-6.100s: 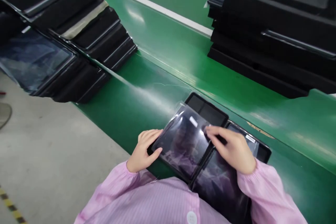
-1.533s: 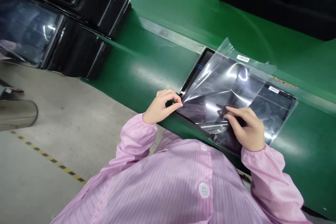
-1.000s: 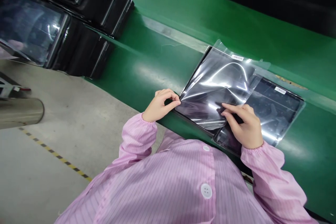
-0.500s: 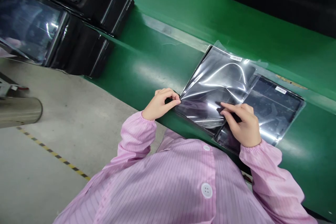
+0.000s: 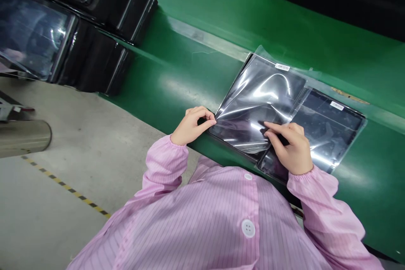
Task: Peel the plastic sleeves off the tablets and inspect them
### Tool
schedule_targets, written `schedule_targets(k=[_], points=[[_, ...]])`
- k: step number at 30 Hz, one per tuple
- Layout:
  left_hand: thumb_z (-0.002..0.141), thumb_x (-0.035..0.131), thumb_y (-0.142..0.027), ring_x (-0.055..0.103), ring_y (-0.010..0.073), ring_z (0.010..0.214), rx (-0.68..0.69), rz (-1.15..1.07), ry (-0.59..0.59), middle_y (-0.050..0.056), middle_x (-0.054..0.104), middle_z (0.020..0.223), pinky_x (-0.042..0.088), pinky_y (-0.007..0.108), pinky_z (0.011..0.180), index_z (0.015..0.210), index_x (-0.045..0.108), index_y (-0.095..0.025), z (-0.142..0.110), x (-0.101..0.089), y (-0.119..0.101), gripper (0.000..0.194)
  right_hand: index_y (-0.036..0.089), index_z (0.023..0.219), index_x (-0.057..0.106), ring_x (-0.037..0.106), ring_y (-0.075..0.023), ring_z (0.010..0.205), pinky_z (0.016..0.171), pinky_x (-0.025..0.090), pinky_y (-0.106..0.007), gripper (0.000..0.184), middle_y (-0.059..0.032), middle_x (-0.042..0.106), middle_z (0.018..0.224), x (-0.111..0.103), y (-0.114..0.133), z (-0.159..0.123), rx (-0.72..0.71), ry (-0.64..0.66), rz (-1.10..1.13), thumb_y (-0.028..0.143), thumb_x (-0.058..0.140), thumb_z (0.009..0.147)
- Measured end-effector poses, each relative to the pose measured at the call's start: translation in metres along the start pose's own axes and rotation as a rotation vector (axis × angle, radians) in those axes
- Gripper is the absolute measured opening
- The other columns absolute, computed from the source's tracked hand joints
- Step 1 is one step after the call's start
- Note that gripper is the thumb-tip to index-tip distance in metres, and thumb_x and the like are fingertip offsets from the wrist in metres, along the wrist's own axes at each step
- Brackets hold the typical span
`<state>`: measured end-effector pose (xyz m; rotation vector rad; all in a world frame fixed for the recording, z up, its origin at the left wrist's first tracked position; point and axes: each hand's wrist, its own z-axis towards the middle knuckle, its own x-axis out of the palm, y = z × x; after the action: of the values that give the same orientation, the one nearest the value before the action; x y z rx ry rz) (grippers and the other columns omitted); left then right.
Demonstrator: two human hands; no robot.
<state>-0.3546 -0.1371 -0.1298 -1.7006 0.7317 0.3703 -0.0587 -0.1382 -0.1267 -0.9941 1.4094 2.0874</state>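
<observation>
My left hand [image 5: 193,125] is closed in a pinch on the near left corner of a clear plastic film [image 5: 253,105], which lies wrinkled and shiny over a dark flat screen panel [image 5: 232,144]. On the film's right side, the thumb and bent index finger of my right hand [image 5: 291,144] come together at the plastic; the exact grip is partly hidden. A small white label [image 5: 282,67] shows at the panel's far edge. Under and beside my right hand lies a second dark screen panel [image 5: 332,124] in clear plastic, with its own white label [image 5: 337,105].
Black stacks of wrapped panels [image 5: 104,59] stand at the left end of the green table [image 5: 186,76]. A large black object [image 5: 341,0] lies at the far right. Beyond the table's near edge, the grey floor [image 5: 126,135] carries a yellow-black tape line [image 5: 66,186] and a metal cylinder [image 5: 25,136].
The view has shifted slightly. Both hands keep their places on the film, and its creases look nearly the same.
</observation>
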Motion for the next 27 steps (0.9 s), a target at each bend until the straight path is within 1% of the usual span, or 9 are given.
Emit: schedule_targets(k=[5, 7, 9, 12, 15, 17, 19, 23, 27], points=[[0.088, 0.057, -0.035, 0.061, 0.0198, 0.086, 0.025, 0.045, -0.017, 0.001, 0.067, 0.083, 0.041, 0.043, 0.098, 0.078, 0.063, -0.022, -0.001, 0.003, 0.004, 0.017, 0.026, 0.107, 0.075, 0.062, -0.0209, 0.069, 0.076, 0.047, -0.038, 0.019, -0.0018, 0.075, 0.074, -0.001, 0.001, 0.001, -0.028, 0.004, -0.007, 0.026, 0.059, 0.096], [0.088, 0.059, -0.034, 0.061, 0.0204, 0.088, 0.044, 0.099, -0.059, 0.002, 0.068, 0.089, 0.042, 0.043, 0.097, 0.087, 0.063, -0.021, -0.002, 0.005, 0.006, 0.014, 0.026, 0.109, 0.074, 0.063, -0.021, 0.072, 0.079, 0.046, -0.039, 0.019, -0.0015, 0.076, 0.077, -0.002, 0.003, 0.0, -0.033, 0.019, -0.002, 0.027, 0.06, 0.096], [0.088, 0.061, -0.033, 0.062, 0.0217, 0.093, 0.091, 0.181, -0.125, 0.004, 0.07, 0.099, 0.042, 0.043, 0.096, 0.101, 0.063, -0.02, -0.005, 0.007, 0.005, 0.018, 0.026, 0.113, 0.072, 0.063, -0.0213, 0.075, 0.082, 0.044, -0.04, 0.021, -0.0013, 0.075, 0.079, -0.004, 0.007, -0.001, -0.032, 0.048, -0.023, 0.033, 0.061, 0.096], [0.092, 0.056, -0.024, 0.062, 0.0236, 0.103, 0.25, 0.346, -0.202, 0.006, 0.071, 0.111, 0.041, 0.042, 0.094, 0.11, 0.065, -0.023, -0.01, 0.012, -0.001, 0.02, 0.024, 0.123, 0.067, 0.062, -0.0231, 0.079, 0.084, 0.041, -0.041, 0.036, -0.0021, 0.071, 0.08, -0.006, 0.014, -0.006, -0.032, 0.105, -0.1, 0.045, 0.062, 0.094], [0.094, 0.047, -0.009, 0.063, 0.0223, 0.107, 0.481, 0.472, -0.167, 0.004, 0.073, 0.116, 0.039, 0.04, 0.091, 0.108, 0.07, -0.028, -0.016, 0.021, -0.011, 0.034, 0.023, 0.133, 0.061, 0.059, -0.025, 0.082, 0.084, 0.038, -0.041, 0.047, -0.0036, 0.067, 0.084, -0.006, 0.017, -0.009, -0.033, 0.145, -0.196, 0.047, 0.062, 0.093], [0.095, 0.047, -0.009, 0.063, 0.0219, 0.11, 0.603, 0.503, -0.103, 0.005, 0.073, 0.12, 0.04, 0.038, 0.091, 0.11, 0.072, -0.028, -0.02, 0.028, -0.016, 0.035, 0.025, 0.135, 0.06, 0.057, -0.0256, 0.083, 0.084, 0.037, -0.042, 0.047, -0.0039, 0.066, 0.085, -0.005, 0.017, -0.011, -0.029, 0.152, -0.239, 0.044, 0.063, 0.093], [0.097, 0.049, -0.017, 0.063, 0.0231, 0.113, 0.67, 0.501, -0.076, 0.008, 0.072, 0.125, 0.041, 0.038, 0.093, 0.113, 0.071, -0.024, -0.022, 0.035, -0.02, 0.028, 0.026, 0.136, 0.059, 0.056, -0.026, 0.084, 0.084, 0.037, -0.042, 0.047, -0.0043, 0.065, 0.087, -0.005, 0.017, -0.012, -0.024, 0.155, -0.252, 0.042, 0.064, 0.092], [0.098, 0.051, -0.032, 0.061, 0.0275, 0.122, 0.666, 0.491, -0.122, 0.015, 0.065, 0.137, 0.042, 0.041, 0.099, 0.124, 0.068, -0.02, -0.025, 0.049, -0.025, 0.034, 0.027, 0.142, 0.055, 0.054, -0.0268, 0.085, 0.084, 0.036, -0.042, 0.055, -0.0057, 0.062, 0.09, -0.006, 0.018, -0.015, 0.017, 0.189, -0.279, 0.041, 0.066, 0.09], [0.099, 0.046, -0.033, 0.054, 0.0319, 0.135, 0.613, 0.551, -0.135, 0.02, 0.053, 0.151, 0.038, 0.047, 0.107, 0.14, 0.058, -0.02, -0.03, 0.064, -0.028, 0.045, 0.028, 0.145, 0.053, 0.052, -0.0263, 0.083, 0.082, 0.037, -0.042, 0.059, -0.0056, 0.058, 0.089, -0.007, 0.024, -0.02, 0.058, 0.202, -0.307, 0.042, 0.066, 0.089]])
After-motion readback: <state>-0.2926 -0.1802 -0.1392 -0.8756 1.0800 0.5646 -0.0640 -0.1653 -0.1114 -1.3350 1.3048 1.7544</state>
